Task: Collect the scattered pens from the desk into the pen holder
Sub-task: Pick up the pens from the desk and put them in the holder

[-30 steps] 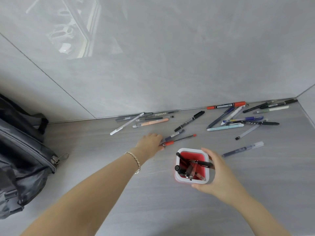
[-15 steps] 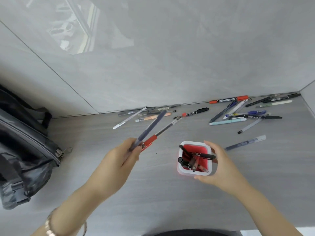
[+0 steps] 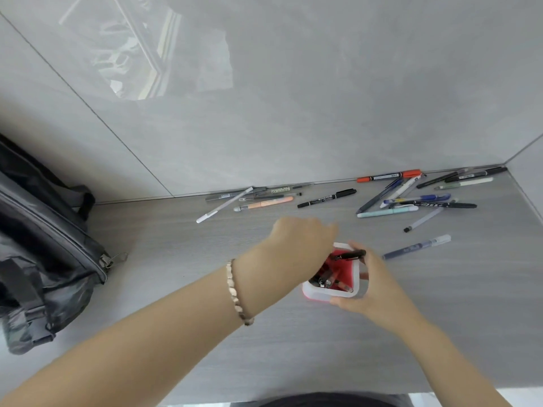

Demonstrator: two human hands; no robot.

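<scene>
A white square pen holder (image 3: 332, 293) with a red inside stands on the grey desk, several pens upright in it. My right hand (image 3: 373, 283) grips its right side. My left hand (image 3: 299, 245) is over its far-left corner, fingers pointing down into it. Dark pen shafts run from under those fingers into the holder; the fingertips are hidden. Loose pens lie behind: a black marker (image 3: 326, 198), a white pen (image 3: 224, 204), a peach pen (image 3: 264, 204), an orange marker (image 3: 388, 176), a blue translucent pen (image 3: 415, 247) and a crossed heap (image 3: 411, 202) at the right.
A dark grey bag (image 3: 44, 259) with a zip sits on the desk at the left. A glossy grey wall (image 3: 293, 113) rises right behind the pens, and a side wall closes the far right corner. The desk's front edge runs along the bottom.
My left hand picked up two pens from the desk, lifted them, and has come down over the holder with them. My right hand has stayed on the holder.
</scene>
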